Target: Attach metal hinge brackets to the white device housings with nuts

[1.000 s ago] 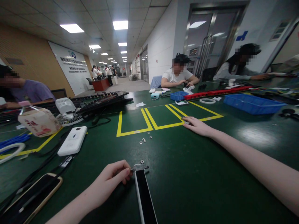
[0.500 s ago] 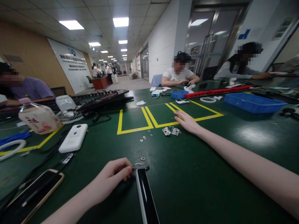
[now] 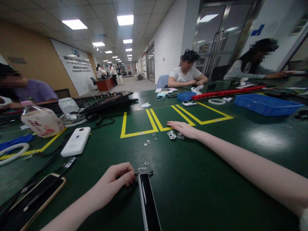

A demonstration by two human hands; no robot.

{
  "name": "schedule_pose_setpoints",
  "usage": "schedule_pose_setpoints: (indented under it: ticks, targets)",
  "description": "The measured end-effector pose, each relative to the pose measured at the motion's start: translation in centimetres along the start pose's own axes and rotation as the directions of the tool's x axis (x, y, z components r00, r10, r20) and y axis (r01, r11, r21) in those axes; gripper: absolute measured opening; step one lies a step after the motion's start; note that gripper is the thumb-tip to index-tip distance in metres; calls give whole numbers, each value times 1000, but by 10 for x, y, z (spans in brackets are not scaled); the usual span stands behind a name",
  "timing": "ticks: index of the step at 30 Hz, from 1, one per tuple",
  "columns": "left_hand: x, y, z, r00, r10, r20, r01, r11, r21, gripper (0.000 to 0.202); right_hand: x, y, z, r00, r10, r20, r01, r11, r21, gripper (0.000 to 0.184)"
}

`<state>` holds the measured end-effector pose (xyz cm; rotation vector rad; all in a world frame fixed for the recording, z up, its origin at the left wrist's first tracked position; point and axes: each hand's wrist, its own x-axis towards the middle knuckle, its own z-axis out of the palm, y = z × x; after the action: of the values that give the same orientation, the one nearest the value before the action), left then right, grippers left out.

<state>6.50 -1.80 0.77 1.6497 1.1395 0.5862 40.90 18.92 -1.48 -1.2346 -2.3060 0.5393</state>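
Observation:
My left hand (image 3: 115,180) is curled at the near end of a long black bar with a metal end fitting (image 3: 143,173), its fingertips pinched on that fitting. My right hand (image 3: 183,129) reaches far across the green table (image 3: 204,179), fingers stretched flat over a small silver hinge (image 3: 173,135), touching its right leaf. Several tiny washers (image 3: 149,141) lie scattered between the two hands, and one more sits just beyond the bar's end.
A white power bank (image 3: 76,141), a phone (image 3: 36,200), black cables, a drink pouch (image 3: 42,122) and a small fan lie at left. Yellow tape boxes mark the table. Blue trays (image 3: 267,104) and red rails stand far right. Other people sit around the table.
My right hand slid left along the table and uncovered a silver hinge; it now lies over the hinge's right side. My left hand has stayed on the bar's end.

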Motion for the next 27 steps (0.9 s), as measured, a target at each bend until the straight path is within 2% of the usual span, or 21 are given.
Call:
schedule_pose_setpoints:
  ticks: [5, 9, 12, 15, 22, 24, 27]
  targets:
    - [-3, 2, 1, 1000, 2, -3, -2, 999, 33, 29, -7, -13, 6, 990, 13, -141, -11, 1000, 12, 39]
    - [-7, 7, 3, 999, 26, -35, -19, 981, 192, 26, -8, -10, -1, 962, 77, -262, -88, 996, -29, 34]
    - [-9, 11, 5, 997, 48, -56, -28, 950, 311, 27, -7, -9, -2, 972, 63, -226, -80, 994, -70, 25]
    - [-11, 16, 6, 996, 42, -74, -13, 932, 362, 26, -4, -10, 0, 988, 12, -156, -28, 995, -100, 20]
    - [-15, 18, 8, 982, 81, -168, 8, 881, 472, 24, 5, -6, 3, 990, -59, -131, 42, 990, -132, 20]
    - [-16, 18, 9, 983, 107, -147, -20, 868, 497, 30, 5, -7, 3, 989, -85, -124, 67, 987, -143, 21]
    - [-18, 20, 13, 986, 153, -60, -97, 836, 540, 42, 2, -11, 4, 987, -132, -96, 115, 979, -166, 22]
